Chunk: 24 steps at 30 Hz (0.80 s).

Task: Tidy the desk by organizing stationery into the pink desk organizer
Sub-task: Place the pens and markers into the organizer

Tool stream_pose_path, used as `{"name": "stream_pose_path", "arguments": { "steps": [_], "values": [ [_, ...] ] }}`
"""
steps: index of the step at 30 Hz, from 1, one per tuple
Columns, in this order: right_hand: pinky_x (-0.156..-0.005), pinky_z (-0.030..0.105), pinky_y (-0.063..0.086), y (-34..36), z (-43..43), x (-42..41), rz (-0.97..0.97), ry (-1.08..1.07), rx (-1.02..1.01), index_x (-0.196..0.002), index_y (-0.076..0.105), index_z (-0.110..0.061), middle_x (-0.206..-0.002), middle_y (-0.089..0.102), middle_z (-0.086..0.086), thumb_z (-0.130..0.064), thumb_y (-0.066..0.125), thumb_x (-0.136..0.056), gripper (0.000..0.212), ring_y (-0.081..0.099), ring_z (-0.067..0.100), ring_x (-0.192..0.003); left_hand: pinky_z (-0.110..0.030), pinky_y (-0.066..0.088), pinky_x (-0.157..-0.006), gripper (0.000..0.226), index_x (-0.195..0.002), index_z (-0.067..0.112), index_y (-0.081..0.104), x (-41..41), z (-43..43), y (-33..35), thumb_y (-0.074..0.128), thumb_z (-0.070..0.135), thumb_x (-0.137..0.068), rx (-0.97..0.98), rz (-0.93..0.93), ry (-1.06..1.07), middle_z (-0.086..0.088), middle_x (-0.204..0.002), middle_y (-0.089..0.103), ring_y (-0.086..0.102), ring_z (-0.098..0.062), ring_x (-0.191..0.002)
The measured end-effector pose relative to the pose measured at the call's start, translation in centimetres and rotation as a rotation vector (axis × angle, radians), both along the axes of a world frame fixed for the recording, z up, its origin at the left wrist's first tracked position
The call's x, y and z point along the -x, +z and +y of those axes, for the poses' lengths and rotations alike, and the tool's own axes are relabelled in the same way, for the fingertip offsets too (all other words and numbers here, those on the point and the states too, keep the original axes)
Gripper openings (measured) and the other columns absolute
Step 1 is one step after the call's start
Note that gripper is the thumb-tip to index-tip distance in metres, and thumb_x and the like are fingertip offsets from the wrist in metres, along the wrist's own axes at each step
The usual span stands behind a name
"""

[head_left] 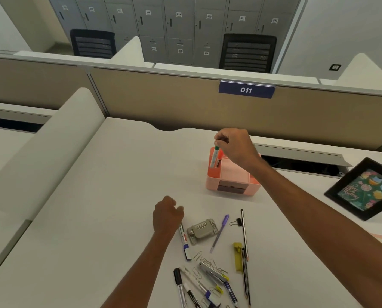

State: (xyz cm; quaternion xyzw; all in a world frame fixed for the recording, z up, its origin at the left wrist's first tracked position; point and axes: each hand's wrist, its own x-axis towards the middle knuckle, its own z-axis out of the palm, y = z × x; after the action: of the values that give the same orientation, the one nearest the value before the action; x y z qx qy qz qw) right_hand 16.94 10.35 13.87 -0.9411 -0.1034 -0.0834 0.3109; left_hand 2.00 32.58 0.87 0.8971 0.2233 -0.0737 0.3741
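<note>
Stationery lies scattered near the front edge of the white desk [74,218]: a white marker with a blue cap [184,240], a grey metal hole punch [202,231], a purple pen [219,233] and silver paper clips [210,263]. Nearer the back edge stands the pink plastic desk organizer [211,182]. The right hand [236,147] pinches the top of a green-capped white marker [214,157], whose lower end sits in the organizer's tall left compartment beside an orange-capped marker [220,154]. The left hand [168,215], fingers curled, covers the blue-capped marker's upper end; I cannot tell whether it grips it.
</note>
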Motion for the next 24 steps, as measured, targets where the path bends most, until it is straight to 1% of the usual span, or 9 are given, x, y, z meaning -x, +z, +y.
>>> {"name": "stream_pose_path", "arguments": {
  "steps": [3,7,10,12,15,19,21,23,24],
  "values": [
    [-0.075,0.024,0.056,-0.1,0.2,-0.6,-0.007,-0.016,0.011,-0.099,0.078,-0.010,-0.095,0.075,0.000,-0.016,0.072,-0.096,0.009,0.067,0.011,-0.083,-0.028,0.046,-0.080,0.034,-0.110,0.012,0.065,0.9,-0.1,-0.8,0.076,0.036,-0.089,0.019,0.115,0.020,-0.006,-0.107,0.071,0.069,-0.028,-0.104],
    [-0.078,0.027,0.058,-0.6,0.5,-1.1,0.002,-0.018,0.022,-0.100,0.078,-0.010,-0.097,0.074,0.000,-0.016,0.072,-0.096,0.009,0.068,0.013,-0.086,-0.029,0.048,-0.078,0.039,-0.108,0.011,0.064,1.5,-0.8,-1.8,0.077,0.041,-0.087,0.000,0.194,0.028,-0.007,-0.106,0.072,0.070,-0.029,-0.102],
    [-0.076,0.027,0.055,-1.5,0.7,-1.6,0.043,-0.022,0.052,-0.097,0.078,-0.012,-0.096,0.075,0.000,-0.014,0.073,-0.094,0.006,0.069,0.014,-0.085,-0.029,0.050,-0.077,0.038,-0.108,0.010,0.064,1.6,-1.3,-2.0,0.079,0.037,-0.085,-0.026,0.189,0.042,-0.007,-0.106,0.073,0.071,-0.030,-0.103],
    [-0.075,0.026,0.052,-2.4,0.8,-1.7,0.073,-0.017,0.096,-0.097,0.079,-0.013,-0.097,0.077,-0.001,-0.013,0.074,-0.092,0.008,0.069,0.014,-0.085,-0.032,0.054,-0.080,0.036,-0.107,0.010,0.066,1.4,-1.4,-2.0,0.078,0.035,-0.084,-0.038,0.176,0.045,-0.007,-0.106,0.074,0.071,-0.030,-0.102],
    [-0.070,0.023,0.045,-3.5,1.0,-1.7,0.112,-0.030,0.140,-0.098,0.080,-0.015,-0.097,0.077,-0.002,-0.015,0.074,-0.091,0.009,0.067,0.012,-0.082,-0.031,0.052,-0.080,0.033,-0.108,0.010,0.066,1.4,-1.3,-1.9,0.076,0.032,-0.086,-0.018,0.171,0.056,-0.008,-0.107,0.074,0.071,-0.030,-0.102],
    [-0.072,0.024,0.045,-4.6,1.2,-2.1,0.158,-0.069,0.165,-0.099,0.081,-0.018,-0.100,0.078,-0.002,-0.018,0.075,-0.091,0.009,0.069,0.013,-0.086,-0.028,0.048,-0.079,0.027,-0.103,0.014,0.067,1.5,-1.1,-1.8,0.077,0.032,-0.086,0.058,0.179,0.093,-0.004,-0.104,0.072,0.070,-0.028,-0.102],
    [-0.073,0.026,0.048,-5.0,1.2,-2.2,0.155,-0.079,0.188,-0.100,0.081,-0.019,-0.101,0.079,-0.003,-0.020,0.075,-0.092,0.010,0.069,0.014,-0.088,-0.025,0.046,-0.077,0.027,-0.101,0.014,0.067,1.6,-0.9,-1.7,0.077,0.033,-0.085,0.093,0.183,0.104,-0.002,-0.100,0.071,0.070,-0.027,-0.099],
    [-0.075,0.028,0.051,-5.0,1.4,-2.3,0.146,-0.093,0.189,-0.100,0.081,-0.021,-0.102,0.079,-0.004,-0.021,0.075,-0.091,0.011,0.069,0.014,-0.089,-0.025,0.052,-0.078,0.026,-0.095,0.016,0.068,1.5,-0.7,-2.1,0.078,0.035,-0.081,0.138,0.191,0.121,0.001,-0.093,0.072,0.072,-0.024,-0.091],
    [-0.076,0.029,0.052,-5.0,1.5,-2.3,0.145,-0.100,0.192,-0.101,0.081,-0.021,-0.102,0.079,-0.005,-0.023,0.076,-0.091,0.012,0.069,0.014,-0.089,-0.029,0.058,-0.080,0.027,-0.090,0.017,0.068,1.3,-0.4,-2.6,0.079,0.038,-0.076,0.175,0.202,0.141,0.001,-0.088,0.074,0.074,-0.024,-0.085]
  ]
}}
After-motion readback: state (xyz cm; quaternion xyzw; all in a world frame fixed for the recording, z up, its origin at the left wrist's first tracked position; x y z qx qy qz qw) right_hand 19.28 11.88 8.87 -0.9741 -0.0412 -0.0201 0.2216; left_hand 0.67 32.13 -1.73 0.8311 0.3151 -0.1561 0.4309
